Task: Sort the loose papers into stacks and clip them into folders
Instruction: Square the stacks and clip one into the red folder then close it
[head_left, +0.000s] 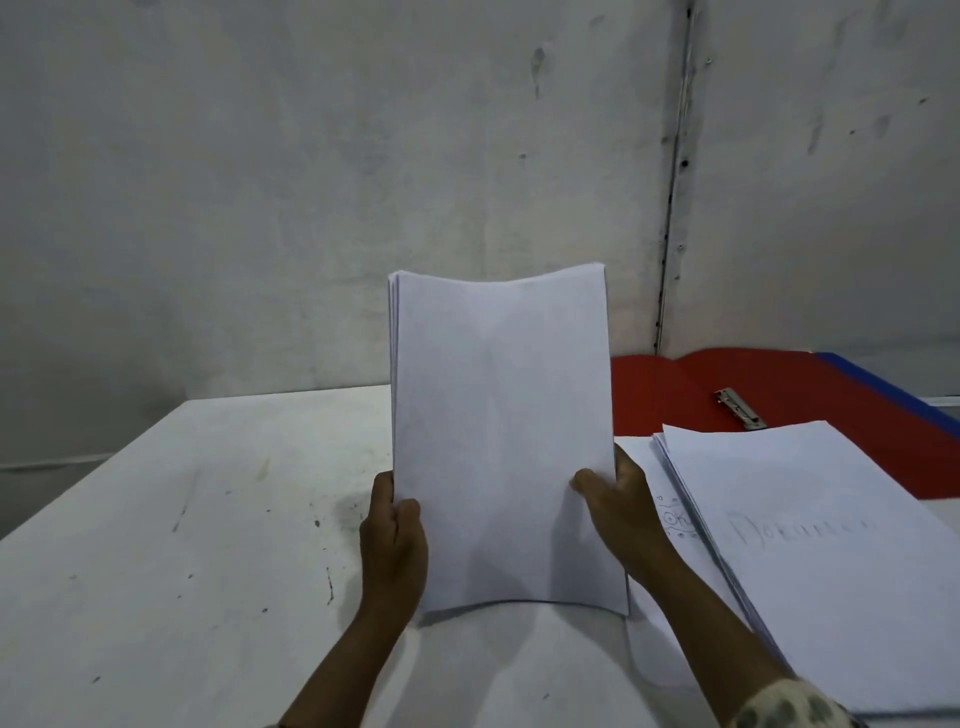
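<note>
Gripping curved white paper stack (501, 436) upright.

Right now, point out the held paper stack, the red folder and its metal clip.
held paper stack (501, 436): head view, middle of the front sheet.
red folder (670, 395): head view, bare inner cover left of the clip.
metal clip (740, 409): head view, middle of the bar.

Faint pencil lettering on the top sheet of the right-hand paper stack (810, 545) reads roughly "Dokumen"
</note>
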